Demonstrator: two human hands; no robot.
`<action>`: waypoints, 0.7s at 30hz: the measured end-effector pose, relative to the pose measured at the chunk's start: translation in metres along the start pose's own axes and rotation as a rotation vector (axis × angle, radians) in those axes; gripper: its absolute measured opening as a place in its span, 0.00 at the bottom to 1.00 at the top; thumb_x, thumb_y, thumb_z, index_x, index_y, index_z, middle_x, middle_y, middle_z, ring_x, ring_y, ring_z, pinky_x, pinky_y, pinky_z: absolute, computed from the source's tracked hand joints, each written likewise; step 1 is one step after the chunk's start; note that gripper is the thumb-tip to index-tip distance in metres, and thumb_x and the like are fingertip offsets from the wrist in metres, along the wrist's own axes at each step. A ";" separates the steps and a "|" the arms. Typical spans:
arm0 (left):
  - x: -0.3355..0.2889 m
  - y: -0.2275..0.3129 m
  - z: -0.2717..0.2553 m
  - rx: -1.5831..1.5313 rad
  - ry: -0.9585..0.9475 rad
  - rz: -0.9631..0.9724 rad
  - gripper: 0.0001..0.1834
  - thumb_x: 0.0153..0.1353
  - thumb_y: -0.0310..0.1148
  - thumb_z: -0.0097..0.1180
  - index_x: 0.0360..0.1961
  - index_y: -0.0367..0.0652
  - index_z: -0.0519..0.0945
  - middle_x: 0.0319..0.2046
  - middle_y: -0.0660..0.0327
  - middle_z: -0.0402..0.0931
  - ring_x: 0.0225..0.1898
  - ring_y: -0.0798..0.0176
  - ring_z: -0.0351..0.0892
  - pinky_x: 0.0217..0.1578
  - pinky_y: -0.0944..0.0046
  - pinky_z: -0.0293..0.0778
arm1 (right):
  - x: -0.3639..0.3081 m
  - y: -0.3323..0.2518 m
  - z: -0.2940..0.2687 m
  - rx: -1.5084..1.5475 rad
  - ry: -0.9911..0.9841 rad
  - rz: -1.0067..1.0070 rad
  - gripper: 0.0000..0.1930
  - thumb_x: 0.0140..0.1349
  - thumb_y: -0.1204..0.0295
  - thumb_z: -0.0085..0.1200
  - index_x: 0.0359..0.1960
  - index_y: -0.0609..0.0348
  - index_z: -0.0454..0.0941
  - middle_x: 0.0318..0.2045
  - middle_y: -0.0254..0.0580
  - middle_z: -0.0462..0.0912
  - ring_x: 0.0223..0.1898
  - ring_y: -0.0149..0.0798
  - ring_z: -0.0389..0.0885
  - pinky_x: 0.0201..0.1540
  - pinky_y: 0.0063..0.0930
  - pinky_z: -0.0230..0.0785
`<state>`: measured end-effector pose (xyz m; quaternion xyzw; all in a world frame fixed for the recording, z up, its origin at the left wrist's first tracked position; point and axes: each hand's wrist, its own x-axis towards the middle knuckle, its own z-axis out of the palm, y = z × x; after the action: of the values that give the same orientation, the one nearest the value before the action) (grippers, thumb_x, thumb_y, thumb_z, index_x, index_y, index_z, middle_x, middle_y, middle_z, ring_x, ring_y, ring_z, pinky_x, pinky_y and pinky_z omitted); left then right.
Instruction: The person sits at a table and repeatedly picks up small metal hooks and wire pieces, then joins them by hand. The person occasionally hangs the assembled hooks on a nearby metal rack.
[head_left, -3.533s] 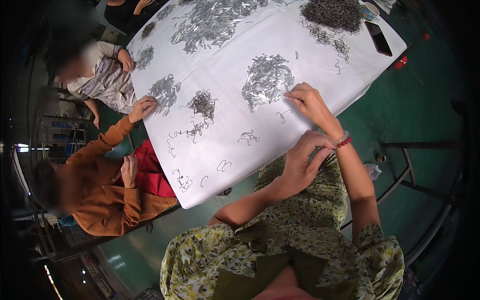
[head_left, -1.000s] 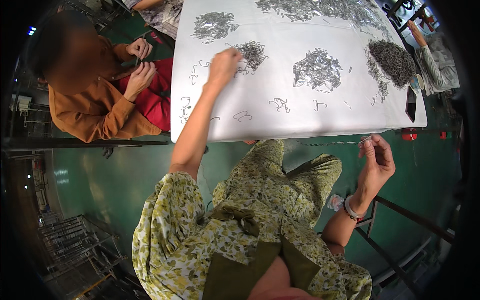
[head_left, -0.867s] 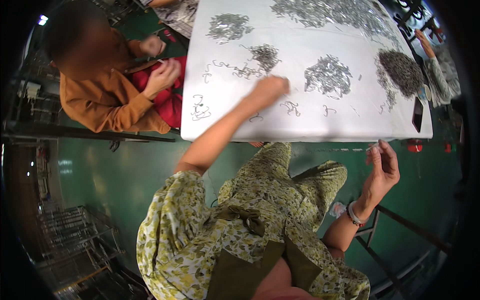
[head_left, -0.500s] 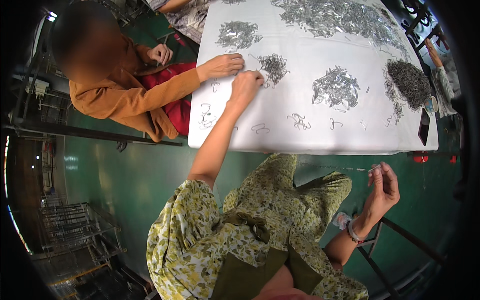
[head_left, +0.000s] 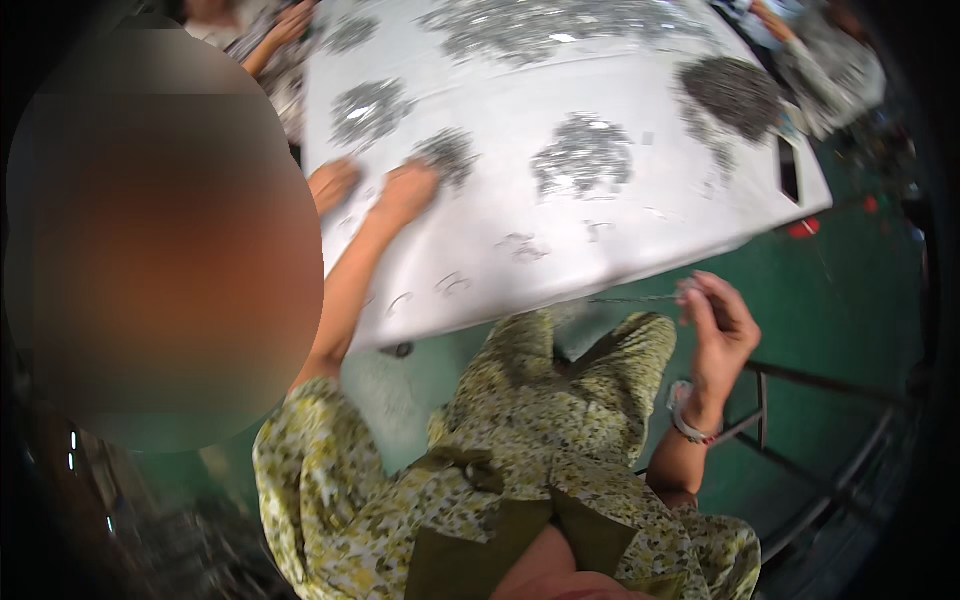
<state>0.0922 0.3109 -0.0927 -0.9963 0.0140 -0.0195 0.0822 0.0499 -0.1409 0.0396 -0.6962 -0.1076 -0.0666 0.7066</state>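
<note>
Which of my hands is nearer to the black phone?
Right: the right hand is below and left of the phone in view; the left hand is far left, by a dark pile.

Workshop, by the look: green floor (head_left: 815,290) right, dark metal framework (head_left: 763,410) lower right, white-covered table (head_left: 500,195) across upper middle with piles of small pieces (head_left: 582,158), people (head_left: 830,75) upper left and right.

Left hand (head_left: 408,192) at near-left edge of hook pile (head_left: 448,158), blurred, grip unclear. Right hand (head_left: 720,320) pinches thin strand (head_left: 640,299) running left, just off table (head_left: 500,185). Co-worker's hand (head_left: 333,184) just left of left hand. Silver pile (head_left: 582,160) mid-table; dark pile (head_left: 733,97), phone (head_left: 789,170) at right.
</note>
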 end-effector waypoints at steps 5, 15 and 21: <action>0.011 -0.052 -0.015 -0.349 0.127 -0.135 0.06 0.56 0.24 0.51 0.30 0.33 0.79 0.32 0.39 0.76 0.38 0.38 0.77 0.37 0.47 0.70 | 0.008 -0.011 -0.001 -0.027 -0.036 -0.008 0.16 0.58 0.84 0.57 0.49 0.65 0.78 0.35 0.37 0.82 0.36 0.26 0.80 0.36 0.17 0.73; 0.017 0.054 -0.130 -0.952 0.336 -0.064 0.06 0.66 0.27 0.52 0.38 0.34 0.75 0.32 0.55 0.79 0.32 0.63 0.78 0.36 0.67 0.72 | 0.005 -0.007 -0.007 -0.055 -0.075 -0.090 0.10 0.58 0.80 0.59 0.42 0.63 0.83 0.31 0.37 0.82 0.33 0.25 0.79 0.36 0.18 0.72; -0.029 0.217 -0.218 -1.670 0.080 0.329 0.04 0.60 0.19 0.56 0.36 0.34 0.77 0.34 0.58 0.79 0.39 0.66 0.78 0.42 0.67 0.73 | 0.002 -0.007 0.002 -0.002 0.004 -0.082 0.09 0.57 0.79 0.59 0.40 0.62 0.84 0.30 0.37 0.83 0.30 0.25 0.78 0.35 0.19 0.70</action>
<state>0.0493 0.0623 0.0858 -0.7141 0.1714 -0.0256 -0.6783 0.0495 -0.1394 0.0469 -0.6919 -0.1345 -0.0970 0.7027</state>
